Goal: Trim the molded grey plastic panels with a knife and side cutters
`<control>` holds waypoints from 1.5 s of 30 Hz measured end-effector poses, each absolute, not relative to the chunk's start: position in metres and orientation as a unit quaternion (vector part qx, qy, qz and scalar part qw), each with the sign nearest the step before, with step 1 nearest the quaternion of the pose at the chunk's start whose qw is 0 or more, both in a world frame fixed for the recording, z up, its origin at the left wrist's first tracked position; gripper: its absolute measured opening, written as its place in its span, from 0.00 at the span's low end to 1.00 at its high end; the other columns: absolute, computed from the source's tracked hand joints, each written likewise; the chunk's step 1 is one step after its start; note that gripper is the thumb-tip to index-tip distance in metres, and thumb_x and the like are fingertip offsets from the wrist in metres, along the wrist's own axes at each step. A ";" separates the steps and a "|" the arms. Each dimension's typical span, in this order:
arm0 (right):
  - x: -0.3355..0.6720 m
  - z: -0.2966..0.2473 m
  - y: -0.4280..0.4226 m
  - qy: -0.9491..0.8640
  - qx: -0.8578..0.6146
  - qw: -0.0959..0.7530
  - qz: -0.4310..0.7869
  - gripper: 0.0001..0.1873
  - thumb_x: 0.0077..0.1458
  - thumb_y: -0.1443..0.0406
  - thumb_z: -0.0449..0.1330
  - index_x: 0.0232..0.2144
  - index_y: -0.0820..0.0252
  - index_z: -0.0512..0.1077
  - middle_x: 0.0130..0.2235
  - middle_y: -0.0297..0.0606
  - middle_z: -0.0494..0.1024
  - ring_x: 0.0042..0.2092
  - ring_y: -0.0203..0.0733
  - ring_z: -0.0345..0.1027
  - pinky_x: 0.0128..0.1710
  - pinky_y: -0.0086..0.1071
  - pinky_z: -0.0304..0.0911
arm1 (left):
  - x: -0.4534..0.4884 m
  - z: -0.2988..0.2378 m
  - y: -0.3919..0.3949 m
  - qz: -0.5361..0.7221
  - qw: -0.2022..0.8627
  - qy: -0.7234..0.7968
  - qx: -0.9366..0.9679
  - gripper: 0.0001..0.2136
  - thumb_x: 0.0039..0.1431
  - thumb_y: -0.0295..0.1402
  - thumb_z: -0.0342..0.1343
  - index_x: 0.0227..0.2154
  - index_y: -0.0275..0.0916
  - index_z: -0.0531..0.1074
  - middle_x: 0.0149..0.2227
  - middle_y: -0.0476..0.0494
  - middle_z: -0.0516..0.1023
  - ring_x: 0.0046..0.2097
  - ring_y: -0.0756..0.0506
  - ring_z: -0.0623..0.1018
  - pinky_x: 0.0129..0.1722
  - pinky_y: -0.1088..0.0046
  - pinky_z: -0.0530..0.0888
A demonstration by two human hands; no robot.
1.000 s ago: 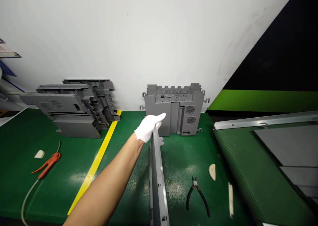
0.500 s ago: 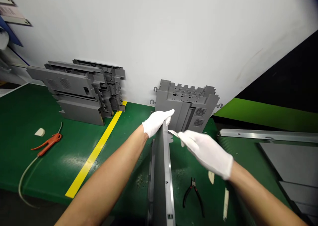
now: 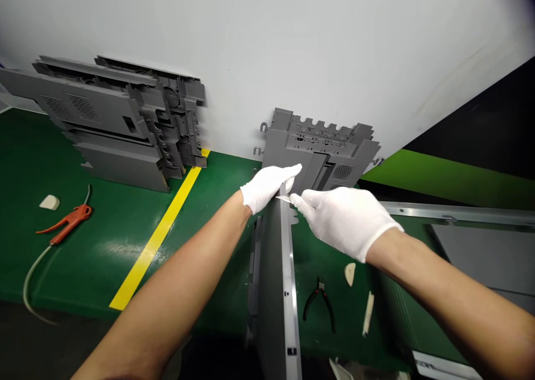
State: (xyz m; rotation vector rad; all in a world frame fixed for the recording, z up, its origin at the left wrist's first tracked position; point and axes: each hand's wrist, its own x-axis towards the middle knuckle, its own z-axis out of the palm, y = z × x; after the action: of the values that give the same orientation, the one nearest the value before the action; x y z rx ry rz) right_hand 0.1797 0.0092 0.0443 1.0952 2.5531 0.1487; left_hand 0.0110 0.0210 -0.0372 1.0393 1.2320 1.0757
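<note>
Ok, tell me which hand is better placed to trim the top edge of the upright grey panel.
Right, probably. The right hand pinches a thin blade whose tip meets the far top edge of the grey panel, while the left hand grips that end, steadying it.

Found open green mat left of the upright grey panel, across the yellow stripe out to the orange air gun, closed at the wall by the left housing stack and centre housing stack; right of panel tighter, cluttered by pliers, pale wedge, pale strip, conveyor rail.
</note>
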 end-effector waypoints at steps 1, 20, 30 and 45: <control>0.180 0.044 0.010 0.903 0.387 0.179 0.055 0.28 0.68 0.50 0.38 0.47 0.49 0.75 0.31 0.40 0.79 0.29 0.46 0.73 0.31 0.37 0.60 | 0.011 -0.038 0.021 0.459 0.567 0.522 0.441 0.26 0.56 0.55 0.58 0.15 0.39 0.62 0.18 0.50 0.63 0.23 0.51 0.63 0.31 0.68 0.62; 0.191 0.035 0.010 0.907 0.368 0.182 0.092 0.25 0.69 0.54 0.38 0.56 0.47 0.70 0.33 0.39 0.79 0.25 0.42 0.70 0.27 0.33 0.55 | 0.010 -0.041 0.020 0.474 0.561 0.510 0.447 0.26 0.56 0.54 0.58 0.15 0.39 0.62 0.18 0.49 0.64 0.23 0.51 0.64 0.31 0.68 0.64; 0.188 0.045 0.004 0.898 0.393 0.180 0.082 0.32 0.69 0.49 0.34 0.49 0.53 0.74 0.33 0.42 0.80 0.28 0.44 0.73 0.30 0.35 0.57 | 0.014 -0.041 0.022 0.477 0.572 0.502 0.439 0.26 0.56 0.54 0.59 0.15 0.39 0.61 0.18 0.49 0.64 0.22 0.51 0.64 0.29 0.68 0.63; 0.195 0.041 0.004 0.905 0.365 0.166 0.139 0.32 0.69 0.48 0.35 0.38 0.55 0.75 0.23 0.38 0.73 0.23 0.45 0.68 0.26 0.35 0.45 | 0.017 -0.037 0.021 0.477 0.574 0.507 0.432 0.26 0.58 0.51 0.59 0.15 0.40 0.58 0.17 0.52 0.58 0.22 0.52 0.59 0.27 0.70 0.59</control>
State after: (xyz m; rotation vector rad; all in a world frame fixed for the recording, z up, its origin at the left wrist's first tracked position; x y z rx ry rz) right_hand 0.1951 0.0036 0.0405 1.0402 2.5772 0.3945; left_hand 0.0170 0.0212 -0.0367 1.0124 1.1872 1.1175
